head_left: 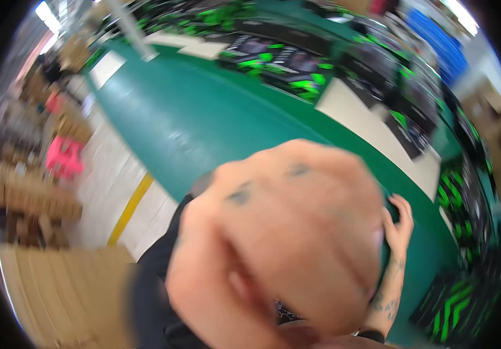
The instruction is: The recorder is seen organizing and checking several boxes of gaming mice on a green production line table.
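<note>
My left hand is raised very close in front of the view and covers much of the middle, blurred. Its fingers look curled in; whatever they may hold is hidden. Behind it to the right, my right hand is over the green table, with fingers bent and thumb apart from them. A small dark patch shows between that thumb and the fingers, too unclear to name. The right forearm has dark tattoo marks and a black cuff.
Black and green printed boxes line the table's far side, with more stacked at right. Pale flat sheets lie beside them. On the left are brown cartons, a pink stool and a yellow floor line.
</note>
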The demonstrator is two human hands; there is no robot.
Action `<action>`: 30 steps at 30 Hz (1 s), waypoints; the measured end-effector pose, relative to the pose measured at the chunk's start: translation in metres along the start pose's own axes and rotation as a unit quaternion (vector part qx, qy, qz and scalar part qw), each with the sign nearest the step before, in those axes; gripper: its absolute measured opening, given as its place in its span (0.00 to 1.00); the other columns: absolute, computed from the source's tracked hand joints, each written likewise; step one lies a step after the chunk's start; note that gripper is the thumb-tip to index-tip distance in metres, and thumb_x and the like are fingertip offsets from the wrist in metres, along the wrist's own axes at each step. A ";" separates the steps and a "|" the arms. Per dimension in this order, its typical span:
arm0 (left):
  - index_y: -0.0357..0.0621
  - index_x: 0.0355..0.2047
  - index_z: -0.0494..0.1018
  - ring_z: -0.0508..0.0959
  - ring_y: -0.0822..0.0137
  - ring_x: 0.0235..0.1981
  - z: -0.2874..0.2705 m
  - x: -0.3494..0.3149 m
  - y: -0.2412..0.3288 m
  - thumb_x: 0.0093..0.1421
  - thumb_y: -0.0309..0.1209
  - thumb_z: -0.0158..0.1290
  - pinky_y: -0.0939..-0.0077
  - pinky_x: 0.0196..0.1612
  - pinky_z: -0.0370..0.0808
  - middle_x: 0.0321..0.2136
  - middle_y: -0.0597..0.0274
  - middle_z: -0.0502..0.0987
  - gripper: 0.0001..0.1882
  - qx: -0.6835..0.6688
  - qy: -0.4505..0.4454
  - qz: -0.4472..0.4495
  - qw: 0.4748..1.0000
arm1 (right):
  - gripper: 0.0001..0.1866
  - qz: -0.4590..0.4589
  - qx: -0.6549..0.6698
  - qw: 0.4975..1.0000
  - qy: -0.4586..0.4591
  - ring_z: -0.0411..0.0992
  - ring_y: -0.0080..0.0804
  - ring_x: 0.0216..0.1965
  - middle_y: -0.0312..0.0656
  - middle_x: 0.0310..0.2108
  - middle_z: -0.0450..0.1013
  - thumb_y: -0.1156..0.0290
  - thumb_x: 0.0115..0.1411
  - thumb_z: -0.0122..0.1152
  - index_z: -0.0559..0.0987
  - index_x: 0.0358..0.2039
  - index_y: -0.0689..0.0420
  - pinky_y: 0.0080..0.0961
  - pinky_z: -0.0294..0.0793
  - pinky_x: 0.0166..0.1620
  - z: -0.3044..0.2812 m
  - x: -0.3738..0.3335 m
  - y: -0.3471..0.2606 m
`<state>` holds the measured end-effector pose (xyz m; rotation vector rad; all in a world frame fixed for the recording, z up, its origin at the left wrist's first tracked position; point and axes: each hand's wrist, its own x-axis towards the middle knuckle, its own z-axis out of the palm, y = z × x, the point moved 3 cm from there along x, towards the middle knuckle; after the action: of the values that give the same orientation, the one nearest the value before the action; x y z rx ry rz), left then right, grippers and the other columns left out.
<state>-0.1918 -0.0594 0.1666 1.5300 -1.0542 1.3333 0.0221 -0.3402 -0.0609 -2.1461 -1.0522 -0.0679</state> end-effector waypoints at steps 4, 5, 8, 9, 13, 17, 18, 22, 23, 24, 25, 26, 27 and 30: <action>0.44 0.31 0.75 0.76 0.67 0.25 0.011 0.005 0.030 0.60 0.35 0.51 0.73 0.32 0.71 0.23 0.65 0.77 0.08 0.075 0.025 -0.001 0.997 | 0.14 0.060 0.036 0.998 -0.003 0.69 0.42 0.51 0.48 0.47 0.71 0.76 0.52 0.63 0.76 0.40 0.60 0.33 0.65 0.55 -0.005 -0.007 0.005; 0.44 0.30 0.75 0.75 0.67 0.25 0.001 0.004 0.038 0.60 0.35 0.52 0.74 0.32 0.71 0.23 0.65 0.77 0.09 0.083 0.038 0.002 0.996 | 0.14 0.050 0.043 0.998 -0.015 0.69 0.42 0.51 0.48 0.47 0.71 0.76 0.52 0.63 0.76 0.40 0.60 0.33 0.65 0.55 0.001 -0.005 0.001; 0.43 0.29 0.75 0.75 0.67 0.25 0.007 0.004 0.053 0.60 0.35 0.52 0.75 0.30 0.70 0.22 0.64 0.76 0.09 0.081 0.064 0.026 0.994 | 0.13 0.013 0.031 0.999 -0.025 0.69 0.42 0.50 0.48 0.47 0.71 0.75 0.53 0.62 0.76 0.40 0.60 0.33 0.64 0.55 0.006 -0.007 -0.002; 0.43 0.29 0.75 0.75 0.67 0.24 -0.017 0.012 0.047 0.60 0.35 0.52 0.75 0.30 0.70 0.22 0.63 0.76 0.09 0.075 0.070 0.037 0.994 | 0.12 0.015 0.028 0.999 -0.024 0.69 0.42 0.50 0.47 0.47 0.71 0.74 0.53 0.62 0.76 0.40 0.60 0.33 0.64 0.55 0.004 -0.008 -0.001; 0.42 0.28 0.75 0.75 0.68 0.24 -0.014 -0.003 0.046 0.59 0.34 0.53 0.76 0.28 0.70 0.22 0.62 0.76 0.09 0.040 0.119 0.065 0.990 | 0.12 0.043 0.035 0.998 -0.029 0.68 0.42 0.50 0.47 0.48 0.70 0.72 0.54 0.61 0.76 0.39 0.60 0.33 0.64 0.55 0.010 -0.003 0.004; 0.41 0.26 0.75 0.74 0.68 0.23 0.010 -0.003 0.038 0.58 0.34 0.53 0.78 0.26 0.69 0.21 0.61 0.76 0.10 -0.020 0.166 0.099 0.981 | 0.12 0.023 0.006 1.000 -0.015 0.68 0.42 0.50 0.47 0.48 0.70 0.72 0.54 0.62 0.76 0.40 0.60 0.33 0.64 0.55 -0.011 -0.005 0.004; 0.41 0.26 0.75 0.74 0.68 0.23 0.015 -0.004 0.038 0.58 0.34 0.53 0.78 0.26 0.69 0.21 0.61 0.76 0.10 -0.035 0.180 0.107 0.977 | 0.12 0.044 0.017 0.999 -0.005 0.68 0.42 0.50 0.47 0.48 0.70 0.73 0.54 0.61 0.76 0.40 0.60 0.33 0.64 0.54 -0.014 -0.008 0.001; 0.40 0.24 0.75 0.73 0.68 0.22 0.047 -0.013 0.032 0.58 0.34 0.54 0.80 0.24 0.68 0.21 0.59 0.76 0.11 -0.046 0.212 0.124 0.968 | 0.12 0.001 0.025 0.999 -0.032 0.68 0.42 0.50 0.47 0.48 0.70 0.73 0.54 0.61 0.76 0.40 0.60 0.33 0.65 0.54 -0.001 -0.005 -0.005; 0.39 0.24 0.75 0.73 0.68 0.22 0.042 -0.019 0.034 0.58 0.34 0.54 0.80 0.23 0.68 0.21 0.59 0.76 0.11 -0.050 0.224 0.131 0.964 | 0.12 -0.002 0.027 0.999 -0.036 0.68 0.42 0.50 0.47 0.48 0.70 0.73 0.54 0.61 0.76 0.40 0.60 0.33 0.65 0.54 0.005 -0.007 -0.001; 0.39 0.24 0.75 0.73 0.68 0.22 0.043 -0.018 0.033 0.58 0.34 0.54 0.80 0.23 0.68 0.21 0.59 0.76 0.11 -0.054 0.222 0.134 0.964 | 0.12 0.034 0.043 0.998 -0.021 0.68 0.42 0.50 0.47 0.48 0.70 0.73 0.54 0.61 0.76 0.39 0.60 0.33 0.64 0.54 0.004 -0.011 0.004; 0.40 0.23 0.75 0.72 0.69 0.21 0.044 -0.019 0.031 0.57 0.33 0.53 0.80 0.22 0.67 0.20 0.60 0.75 0.10 -0.070 0.202 0.112 0.970 | 0.12 0.070 0.062 0.996 -0.008 0.68 0.43 0.50 0.47 0.47 0.70 0.73 0.54 0.61 0.76 0.39 0.60 0.33 0.64 0.54 0.002 -0.013 0.009; 0.41 0.23 0.76 0.71 0.70 0.20 0.045 -0.019 0.030 0.57 0.31 0.53 0.81 0.21 0.66 0.20 0.61 0.75 0.09 -0.084 0.182 0.089 0.976 | 0.12 0.069 0.063 0.996 -0.005 0.68 0.43 0.50 0.47 0.47 0.70 0.73 0.54 0.61 0.76 0.39 0.60 0.33 0.64 0.54 0.001 -0.015 0.012; 0.41 0.23 0.76 0.71 0.70 0.20 0.045 -0.016 0.035 0.57 0.31 0.53 0.81 0.21 0.66 0.20 0.61 0.75 0.09 -0.086 0.179 0.091 0.976 | 0.12 0.045 0.045 0.998 -0.012 0.69 0.43 0.50 0.47 0.47 0.70 0.73 0.53 0.61 0.76 0.39 0.60 0.33 0.65 0.54 -0.003 -0.014 0.011; 0.52 0.20 0.66 0.73 0.73 0.20 0.059 -0.014 0.046 0.64 0.41 0.48 0.75 0.33 0.70 0.18 0.71 0.74 0.15 -0.018 0.136 -0.026 0.990 | 0.12 0.016 0.012 1.000 -0.018 0.69 0.43 0.50 0.47 0.47 0.70 0.73 0.53 0.61 0.76 0.39 0.60 0.33 0.65 0.54 -0.008 -0.013 0.013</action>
<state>-0.2187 -0.1283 0.1494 1.2964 -0.8558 1.4310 0.0244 -0.3590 -0.0677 -2.1495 -1.0329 -0.0012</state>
